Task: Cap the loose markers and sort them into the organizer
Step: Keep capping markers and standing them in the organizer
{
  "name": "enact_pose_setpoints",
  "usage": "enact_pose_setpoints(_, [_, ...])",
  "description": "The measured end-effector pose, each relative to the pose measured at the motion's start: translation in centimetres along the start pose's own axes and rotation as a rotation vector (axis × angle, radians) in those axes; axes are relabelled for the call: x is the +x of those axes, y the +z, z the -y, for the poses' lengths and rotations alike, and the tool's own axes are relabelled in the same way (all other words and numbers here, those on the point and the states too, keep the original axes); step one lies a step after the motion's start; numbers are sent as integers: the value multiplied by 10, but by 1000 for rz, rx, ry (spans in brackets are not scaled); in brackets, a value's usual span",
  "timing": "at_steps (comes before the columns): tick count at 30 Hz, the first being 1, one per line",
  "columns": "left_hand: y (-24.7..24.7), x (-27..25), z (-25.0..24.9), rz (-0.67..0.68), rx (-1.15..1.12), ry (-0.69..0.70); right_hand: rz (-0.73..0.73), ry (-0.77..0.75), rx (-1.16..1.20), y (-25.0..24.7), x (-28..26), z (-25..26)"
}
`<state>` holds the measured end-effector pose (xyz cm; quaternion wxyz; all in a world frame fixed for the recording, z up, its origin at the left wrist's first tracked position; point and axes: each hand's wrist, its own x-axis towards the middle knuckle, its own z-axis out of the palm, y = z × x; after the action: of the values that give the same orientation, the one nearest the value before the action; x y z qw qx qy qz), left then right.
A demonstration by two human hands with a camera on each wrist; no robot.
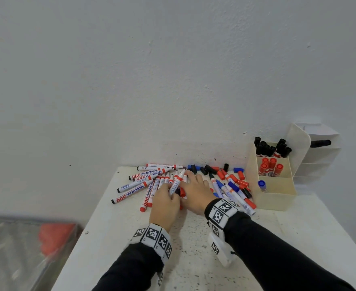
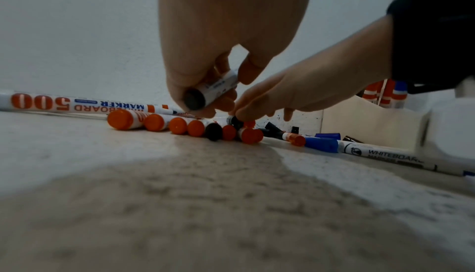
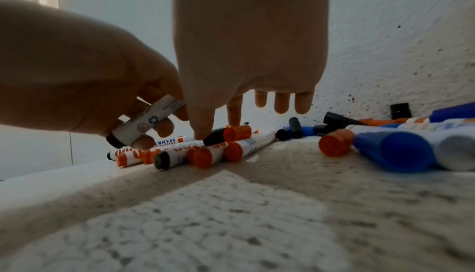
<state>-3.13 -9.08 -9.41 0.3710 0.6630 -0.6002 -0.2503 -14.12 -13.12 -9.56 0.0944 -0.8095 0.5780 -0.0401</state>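
Loose red and black whiteboard markers (image 1: 143, 184) lie fanned out on the white table (image 1: 194, 259), and blue ones (image 1: 233, 191) lie to their right. My left hand (image 1: 165, 199) grips one white marker (image 1: 177, 181) with a black end (image 2: 194, 99), lifted above the pile. Beside it, my right hand (image 1: 196, 189) reaches down. Its thumb (image 3: 201, 132) and forefinger pinch a black cap (image 3: 216, 137) in the pile while the other fingers stay straight. The cream organizer (image 1: 278, 198) at the right holds black (image 1: 271, 148), red (image 1: 270, 166) and blue (image 1: 262, 184) capped markers in separate compartments.
Loose black, blue and red caps (image 1: 210, 170) lie scattered along the wall behind the pile. A white shelf unit (image 1: 320, 160) stands behind the organizer. The table's left edge (image 1: 97, 211) drops to a floor with a red object (image 1: 55, 238).
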Motion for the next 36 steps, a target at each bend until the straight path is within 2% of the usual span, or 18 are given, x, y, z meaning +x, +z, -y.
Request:
enact_pose_setpoints(5, [2, 0, 1, -34, 45, 26, -113, 10, 133, 5, 3, -1])
enact_pose_setpoints(10, [2, -1, 0, -25, 108, 35, -419, 176, 693, -10, -4, -13])
enact_pose_setpoints(14, [7, 0, 4, 14, 138, 13, -546, 254, 892, -21, -11, -26])
enact_pose_setpoints(25, [10, -1, 1, 33, 162, 145, -525, 156, 911, -26, -20, -32])
enact_pose_setpoints(32, [10, -3, -1, 77, 144, 150, -494, 204, 1029, -31, -19, -40])
enact_pose_setpoints(36, [12, -2, 0, 82, 140, 192, -400, 138, 958, -30, -21, -39])
